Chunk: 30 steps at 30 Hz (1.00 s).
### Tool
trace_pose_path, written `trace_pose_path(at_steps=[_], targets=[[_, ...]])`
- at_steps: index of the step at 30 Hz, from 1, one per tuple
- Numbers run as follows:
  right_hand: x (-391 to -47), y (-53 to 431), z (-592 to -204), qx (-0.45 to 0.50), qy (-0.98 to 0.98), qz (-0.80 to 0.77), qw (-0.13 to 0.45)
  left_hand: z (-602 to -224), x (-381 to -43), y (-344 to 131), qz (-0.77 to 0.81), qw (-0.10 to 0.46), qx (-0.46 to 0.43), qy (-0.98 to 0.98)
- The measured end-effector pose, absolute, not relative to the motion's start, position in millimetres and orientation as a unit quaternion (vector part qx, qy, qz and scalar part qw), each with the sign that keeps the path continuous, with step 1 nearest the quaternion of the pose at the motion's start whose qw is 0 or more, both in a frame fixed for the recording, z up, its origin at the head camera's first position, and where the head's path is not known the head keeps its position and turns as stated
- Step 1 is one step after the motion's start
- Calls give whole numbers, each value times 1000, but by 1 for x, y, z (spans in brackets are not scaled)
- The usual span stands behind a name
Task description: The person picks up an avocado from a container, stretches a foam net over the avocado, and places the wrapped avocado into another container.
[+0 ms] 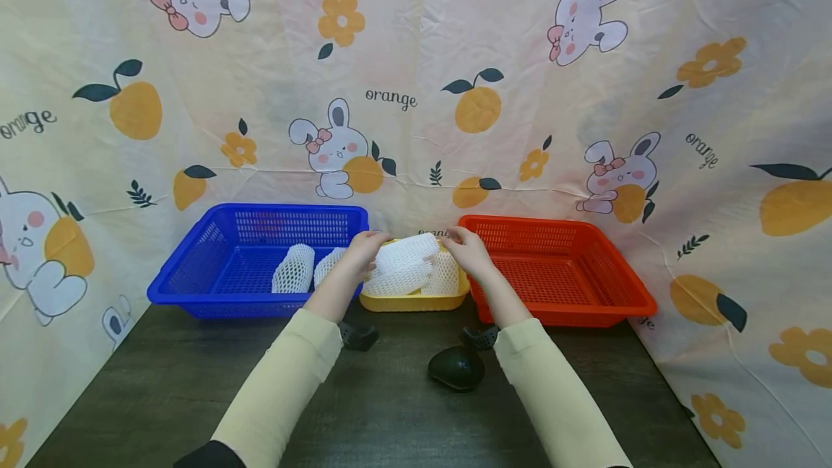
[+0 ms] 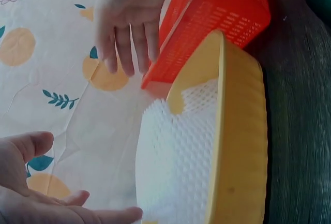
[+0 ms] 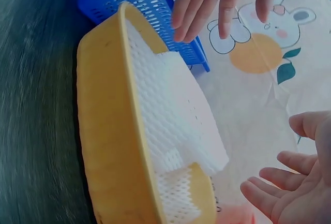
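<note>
A white foam net sleeve (image 1: 403, 264) lies in the yellow basket (image 1: 416, 304), sticking up above its rim. Under its right end a second foam net (image 1: 444, 273) shows. My left hand (image 1: 365, 251) hovers at the basket's left side, its fingers loosely extended and apart from the net in the left wrist view. On the other side is my right hand (image 1: 471, 253); the right wrist view shows its fingers (image 3: 282, 175) spread, holding nothing. A dark green avocado (image 1: 457, 368) rests on the table in front of the basket.
To the left stands a blue basket (image 1: 253, 305) with two white foam nets (image 1: 294, 269) in it, one partly behind my left hand. A red basket (image 1: 565, 315) is at the right. A printed cloth (image 1: 416, 56) hangs behind the dark table (image 1: 390, 410).
</note>
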State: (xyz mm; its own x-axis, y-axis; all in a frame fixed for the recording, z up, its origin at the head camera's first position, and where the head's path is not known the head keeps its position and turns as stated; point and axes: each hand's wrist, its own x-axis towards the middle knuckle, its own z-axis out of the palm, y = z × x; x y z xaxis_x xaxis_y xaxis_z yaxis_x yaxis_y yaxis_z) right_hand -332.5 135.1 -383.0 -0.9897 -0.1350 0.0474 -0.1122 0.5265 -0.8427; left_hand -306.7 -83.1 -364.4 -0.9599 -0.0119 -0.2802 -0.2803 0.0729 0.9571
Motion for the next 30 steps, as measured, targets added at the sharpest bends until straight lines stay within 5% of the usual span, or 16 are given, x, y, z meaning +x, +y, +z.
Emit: trace_pose_path(at_steps=[14,30], targets=[[-349,119,-402,12,808,-584,75,-381,-311,-67,664,129,-128,725],[-356,107,-411,33,748,-658,84,-395,-320,-59,653,116,-202,721]])
